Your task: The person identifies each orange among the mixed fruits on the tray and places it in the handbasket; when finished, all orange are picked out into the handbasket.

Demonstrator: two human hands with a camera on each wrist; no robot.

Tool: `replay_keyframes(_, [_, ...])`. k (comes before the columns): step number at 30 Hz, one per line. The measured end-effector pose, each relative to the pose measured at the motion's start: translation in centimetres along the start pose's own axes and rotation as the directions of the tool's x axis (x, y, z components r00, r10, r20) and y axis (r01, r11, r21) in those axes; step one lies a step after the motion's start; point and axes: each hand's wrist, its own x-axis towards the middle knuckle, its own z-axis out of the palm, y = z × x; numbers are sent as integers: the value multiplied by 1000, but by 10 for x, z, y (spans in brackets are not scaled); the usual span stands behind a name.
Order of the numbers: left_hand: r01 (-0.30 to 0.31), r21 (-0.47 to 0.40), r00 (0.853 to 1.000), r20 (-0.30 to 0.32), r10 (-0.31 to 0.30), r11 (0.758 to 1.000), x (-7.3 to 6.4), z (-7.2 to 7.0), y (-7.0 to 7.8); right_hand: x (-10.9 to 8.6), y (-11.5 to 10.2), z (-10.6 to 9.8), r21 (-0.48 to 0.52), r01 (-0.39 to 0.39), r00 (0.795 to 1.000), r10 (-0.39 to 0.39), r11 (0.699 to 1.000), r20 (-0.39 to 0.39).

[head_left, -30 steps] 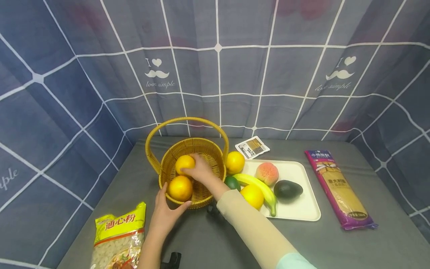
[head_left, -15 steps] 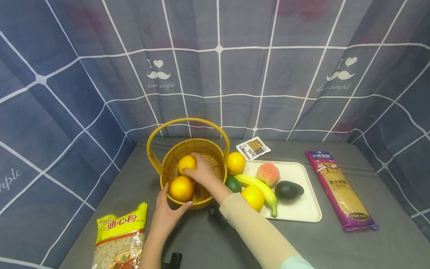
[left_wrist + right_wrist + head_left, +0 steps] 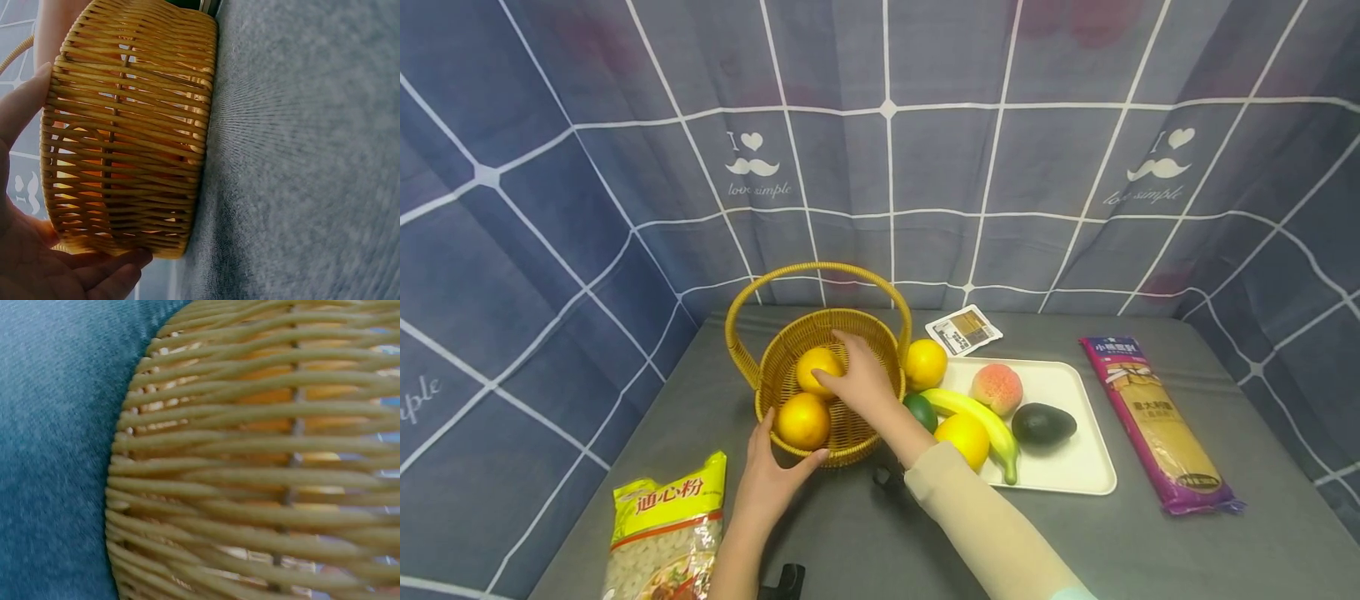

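A yellow wicker basket [image 3: 850, 454] with a tall hoop handle stands on the grey table. My left hand [image 3: 769, 479] holds its near left side, thumb at the rim; in the left wrist view the fingers [image 3: 115, 281] curl along the woven wall. Two oranges lie inside, a front orange [image 3: 803, 421] and a rear orange [image 3: 818, 367]. Over the basket, my right hand [image 3: 865, 379] has its fingers spread beside the rear orange, thumb overlapping its edge; whether they touch I cannot tell. The right wrist view is filled by the basket's wall [image 3: 250, 462], and that hand is hidden there.
Right of the basket, a white tray [image 3: 1078, 475] bears a banana [image 3: 977, 412], peach [image 3: 997, 388], avocado [image 3: 1043, 423] and orange [image 3: 964, 440]. Another orange [image 3: 925, 364] and a dark green fruit [image 3: 920, 410] sit between. Pasta bags lie left [image 3: 666, 533] and right [image 3: 1157, 417].
My right hand has loosened from the rear orange and drawn slightly right, its fingers spreading. The rear orange now rests close behind the front one. My left hand stays on the basket.
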Motion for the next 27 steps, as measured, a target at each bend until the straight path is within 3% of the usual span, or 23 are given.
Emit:
replay_keyframes(6, [3,2,1000,2,-3,1000,1,1,-1,-9,-3,-16,12,13,997,-12,1000,-72])
replay_keyframes(10, [-1,0,1000,0,1,1000,2,2,-1,-17,-6,-27,-28,71,989,-74,997,-131])
replay_keyframes(16, [-7,-5,1000,-4,7,1000,1,2,-1,-31,-12,-44,-71,146,965,-158,987,-212])
replay_keyframes(27, [-15,-6,1000,0,15,1000,2,0,-1,-51,-21,-87,-18,176,917,-170,984,-362])
